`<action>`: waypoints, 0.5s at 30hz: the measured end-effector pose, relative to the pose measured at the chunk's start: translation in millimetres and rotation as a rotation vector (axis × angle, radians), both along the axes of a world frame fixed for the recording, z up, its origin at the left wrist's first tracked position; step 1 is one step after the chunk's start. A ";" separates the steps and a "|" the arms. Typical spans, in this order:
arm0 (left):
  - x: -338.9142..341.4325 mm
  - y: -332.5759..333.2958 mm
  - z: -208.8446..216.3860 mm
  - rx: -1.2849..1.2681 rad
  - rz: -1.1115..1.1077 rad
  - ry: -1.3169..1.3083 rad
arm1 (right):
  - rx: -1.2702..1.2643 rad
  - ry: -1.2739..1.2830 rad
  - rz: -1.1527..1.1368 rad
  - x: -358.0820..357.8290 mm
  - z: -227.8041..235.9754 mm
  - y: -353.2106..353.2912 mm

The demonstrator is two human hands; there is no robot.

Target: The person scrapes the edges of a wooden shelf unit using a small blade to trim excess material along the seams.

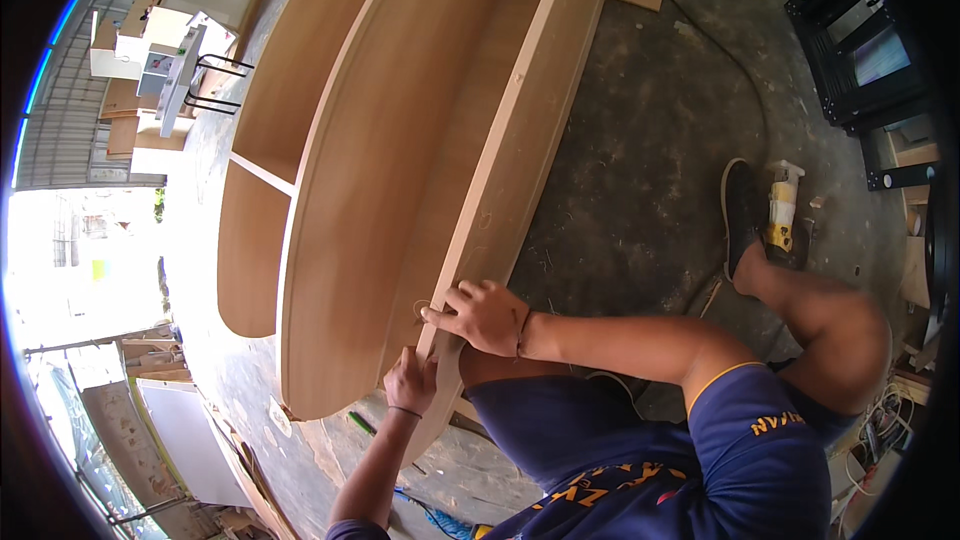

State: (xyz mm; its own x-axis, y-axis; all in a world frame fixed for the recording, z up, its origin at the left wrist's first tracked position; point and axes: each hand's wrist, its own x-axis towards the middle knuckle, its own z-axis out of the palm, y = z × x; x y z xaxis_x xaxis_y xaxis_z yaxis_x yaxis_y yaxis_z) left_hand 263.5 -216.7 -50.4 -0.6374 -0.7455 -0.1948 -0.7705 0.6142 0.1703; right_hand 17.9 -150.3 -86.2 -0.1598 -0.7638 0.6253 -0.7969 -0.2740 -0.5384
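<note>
A large wooden cabinet [370, 170] with rounded ends and compartments lies on its side in front of me. Its nearest panel [528, 190] shows a pale long edge that runs away from me. My right hand [487, 319] lies over this edge, fingers bent around it, the foremost finger reaching along the top. Just nearer, my left hand [408, 382] is closed in a fist at the same edge, close to the panel's rounded end. What sits inside the left fist is hidden. A thin curl like a wood shaving shows beside the right fingertips.
A yellow and white power tool [784, 208] stands on the concrete floor [640, 130] beside my shod foot. A dark cable [745, 80] crosses the floor. Black metal frames [850, 60] stand at the right. A green pen-like object [361, 422] lies beyond the left wrist.
</note>
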 end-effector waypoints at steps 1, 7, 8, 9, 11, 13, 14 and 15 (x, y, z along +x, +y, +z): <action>3.0 -1.0 -0.3 -0.017 -0.002 -0.009 | -0.044 0.010 -0.013 -17.4 1.4 -6.9; -4.4 1.8 -4.0 0.015 -0.010 -0.021 | 0.063 0.098 -0.639 -227.7 0.1 -46.2; -3.9 2.9 -4.5 0.011 -0.008 -0.021 | 0.029 0.178 -0.637 -227.1 -5.9 -47.5; -3.5 2.1 -4.2 0.007 -0.009 -0.019 | -0.006 0.259 -0.637 -226.2 -11.5 -49.5; -4.3 2.1 0.0 -0.019 -0.008 0.002 | -0.052 0.064 -0.381 -141.7 -3.0 -40.0; -3.0 5.4 1.3 -0.029 -0.020 0.005 | -0.010 0.001 -0.219 -46.8 0.9 -16.3; -0.3 5.6 1.0 -0.040 -0.021 0.002 | -0.002 -0.123 -0.048 -12.9 3.7 -5.6; 0.2 4.0 -0.1 -0.056 -0.030 0.006 | -0.005 -0.101 -0.010 -6.3 7.6 3.9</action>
